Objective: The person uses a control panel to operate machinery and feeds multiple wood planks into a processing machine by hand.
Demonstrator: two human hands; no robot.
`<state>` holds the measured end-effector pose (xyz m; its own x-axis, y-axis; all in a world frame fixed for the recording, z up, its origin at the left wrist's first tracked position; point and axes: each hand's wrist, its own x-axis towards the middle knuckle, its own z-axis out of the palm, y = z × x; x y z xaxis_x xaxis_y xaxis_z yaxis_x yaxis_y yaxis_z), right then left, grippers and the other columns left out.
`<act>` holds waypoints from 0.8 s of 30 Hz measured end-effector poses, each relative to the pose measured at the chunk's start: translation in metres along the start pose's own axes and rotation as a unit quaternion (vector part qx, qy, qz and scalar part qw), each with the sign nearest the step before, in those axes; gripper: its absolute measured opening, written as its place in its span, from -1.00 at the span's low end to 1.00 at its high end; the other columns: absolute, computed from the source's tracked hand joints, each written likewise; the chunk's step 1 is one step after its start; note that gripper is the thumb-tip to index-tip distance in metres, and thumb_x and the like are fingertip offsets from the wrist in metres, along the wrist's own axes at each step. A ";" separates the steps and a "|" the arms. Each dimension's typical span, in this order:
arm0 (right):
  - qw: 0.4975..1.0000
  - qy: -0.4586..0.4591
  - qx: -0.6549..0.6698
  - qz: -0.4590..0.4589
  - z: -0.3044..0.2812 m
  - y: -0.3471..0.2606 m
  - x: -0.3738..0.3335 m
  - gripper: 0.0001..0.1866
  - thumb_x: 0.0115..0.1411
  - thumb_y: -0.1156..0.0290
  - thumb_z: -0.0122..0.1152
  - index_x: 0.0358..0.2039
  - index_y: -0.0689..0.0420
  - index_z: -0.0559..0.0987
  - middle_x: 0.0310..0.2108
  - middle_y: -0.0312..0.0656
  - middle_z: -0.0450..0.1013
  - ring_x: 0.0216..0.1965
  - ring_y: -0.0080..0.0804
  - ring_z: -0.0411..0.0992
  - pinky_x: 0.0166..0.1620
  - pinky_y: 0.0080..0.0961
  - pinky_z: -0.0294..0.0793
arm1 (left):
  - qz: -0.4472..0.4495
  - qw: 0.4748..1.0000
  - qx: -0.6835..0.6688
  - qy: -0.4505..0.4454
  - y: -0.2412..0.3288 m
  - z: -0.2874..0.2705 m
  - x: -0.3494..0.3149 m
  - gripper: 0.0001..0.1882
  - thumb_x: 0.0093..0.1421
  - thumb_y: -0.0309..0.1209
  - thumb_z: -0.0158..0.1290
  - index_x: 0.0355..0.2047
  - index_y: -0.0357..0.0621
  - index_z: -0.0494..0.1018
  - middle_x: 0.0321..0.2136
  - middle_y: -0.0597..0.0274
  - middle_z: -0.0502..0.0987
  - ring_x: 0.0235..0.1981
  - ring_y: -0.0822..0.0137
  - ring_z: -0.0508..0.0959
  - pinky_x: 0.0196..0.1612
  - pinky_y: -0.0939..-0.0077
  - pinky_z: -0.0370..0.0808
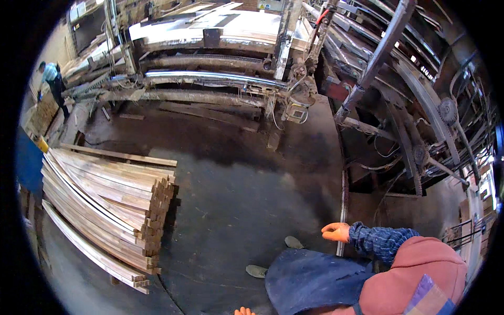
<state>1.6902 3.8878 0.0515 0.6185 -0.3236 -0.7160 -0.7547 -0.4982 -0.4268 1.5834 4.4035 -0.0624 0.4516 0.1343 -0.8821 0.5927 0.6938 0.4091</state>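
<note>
My right hand [336, 231], in an orange glove, is held out in front of my dark blue apron [315, 281]. Its fingers are loosely bent and a little apart, and nothing shows in them. At the lower edge, only the orange fingertips of my left hand [244, 311] come into view, spread somewhat; the rest of it is cut off. Neither hand touches the stack of wooden strips [105, 205] at the left. The strips lie lengthwise in layers, their cut ends turned towards me.
A long machine with rollers [215, 76] crosses the back, pale sheets [247, 26] on top. A metal frame with gears and chains [420, 126] stands at the right, beside a floor rail [344, 199]. Far left, another person [54, 84] stands near the machine. Dark floor [226, 210] lies between.
</note>
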 end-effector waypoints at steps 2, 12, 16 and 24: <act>0.999 -0.004 0.032 0.019 0.002 -0.009 0.006 -0.41 0.19 -0.02 0.31 0.12 0.10 0.62 0.08 -0.14 0.60 0.10 -0.32 0.54 0.20 -0.42 0.45 | -0.077 0.997 -0.014 0.010 -0.035 -0.039 0.020 -0.45 0.50 -0.13 -0.24 0.41 -0.03 0.16 0.43 0.09 0.22 0.37 -0.03 0.26 0.34 -0.04 0.24; 0.998 -0.026 0.020 0.053 0.002 -0.042 0.007 -0.50 0.24 0.11 0.36 0.12 0.09 0.63 -0.08 -0.24 0.62 -0.12 -0.52 0.54 0.02 -0.51 0.53 | -0.057 0.982 0.163 -0.078 -0.087 -0.084 0.036 -0.51 0.40 -0.16 -0.02 0.26 -0.05 0.36 0.30 0.05 0.39 0.24 0.01 0.40 0.27 0.05 0.36; 0.998 -0.037 0.048 0.028 -0.011 -0.037 0.020 -0.47 0.19 0.04 0.35 0.09 0.09 0.65 -0.07 -0.25 0.64 -0.15 -0.50 0.56 -0.01 -0.49 0.53 | 0.199 0.881 0.387 -0.185 -0.096 -0.096 0.048 -0.53 0.34 -0.16 0.09 0.20 -0.07 0.46 0.24 0.03 0.47 0.20 0.00 0.45 0.25 0.09 0.40; 0.998 -0.033 0.055 0.009 -0.088 0.009 0.039 -0.46 0.20 -0.05 0.31 0.08 0.01 0.66 -0.22 -0.26 0.63 -0.35 -0.49 0.54 -0.22 -0.48 0.53 | -0.047 0.992 -0.118 0.023 -0.087 0.051 0.002 -0.47 0.46 -0.20 -0.08 0.38 -0.02 0.25 0.32 0.06 0.40 0.34 0.00 0.36 0.32 -0.05 0.35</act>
<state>1.7265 3.8002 0.0685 0.5920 -0.2751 -0.7575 -0.7868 -0.4010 -0.4692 1.5670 4.3076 -0.0879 0.3666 0.0898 -0.9261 0.4564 0.8500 0.2631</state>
